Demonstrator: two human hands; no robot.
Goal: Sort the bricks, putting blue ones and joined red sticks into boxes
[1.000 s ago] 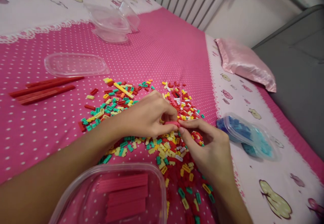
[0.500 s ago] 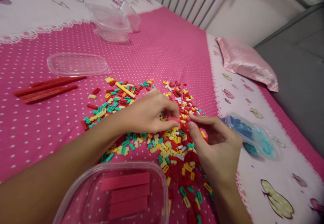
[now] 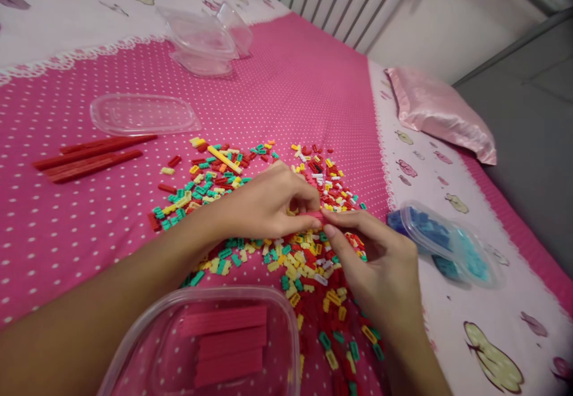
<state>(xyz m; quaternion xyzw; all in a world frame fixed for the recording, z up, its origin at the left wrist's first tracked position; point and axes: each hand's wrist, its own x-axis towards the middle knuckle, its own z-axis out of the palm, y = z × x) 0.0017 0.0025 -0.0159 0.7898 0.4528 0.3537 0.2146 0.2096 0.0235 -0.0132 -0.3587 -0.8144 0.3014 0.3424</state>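
Over the heap of loose toy bricks (image 3: pixel 298 264), my left hand (image 3: pixel 273 202) is closed, with a short pink strip of joined bricks (image 3: pixel 310 216) between thumb and forefinger. At the strip's right end, my right hand (image 3: pixel 380 258) pinches a small pink brick, now mostly covered by the fingertips. The two hands' fingertips nearly touch there. Whether the small brick is locked onto the strip cannot be made out. In front of me stands a clear plastic box (image 3: pixel 293 330) with several longer pink brick strips (image 3: pixel 230 343) lying in it.
Long red brick strips (image 3: pixel 94 160) lie at the left, near a clear lid (image 3: pixel 145 115). Clear containers (image 3: pixel 201 40) sit farther back. At the right is a tub of blue and turquoise bricks (image 3: pixel 430 229). A pink pillow (image 3: pixel 441 112) lies behind it.
My right hand has moved left, bringing the small pink brick from a gap away up to the end of the strip. My left hand keeps its grip on the strip.
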